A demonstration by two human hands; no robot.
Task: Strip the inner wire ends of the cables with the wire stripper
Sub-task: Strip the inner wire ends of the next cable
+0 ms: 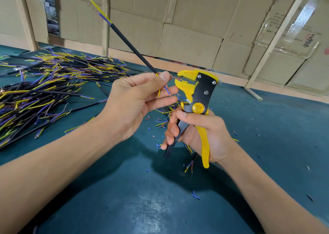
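My left hand [135, 98] pinches a black cable [131, 46] near its lower end, the cable slanting up and to the left. Yellow, blue and brown inner wires fan out from that end. The brown wire [175, 78] reaches into the jaws of a yellow and black wire stripper [195, 95]. My right hand [197, 132] grips the stripper's two handles, thumb just under the round yellow pivot. The cable's far end shows yellow and blue wires too.
A large heap of black cables [53, 84] with yellow and blue wire ends covers the left of the dark green table [135, 198]. Small bits of cut insulation [195, 196] lie scattered around my hands. A cardboard wall [187, 20] stands behind the table.
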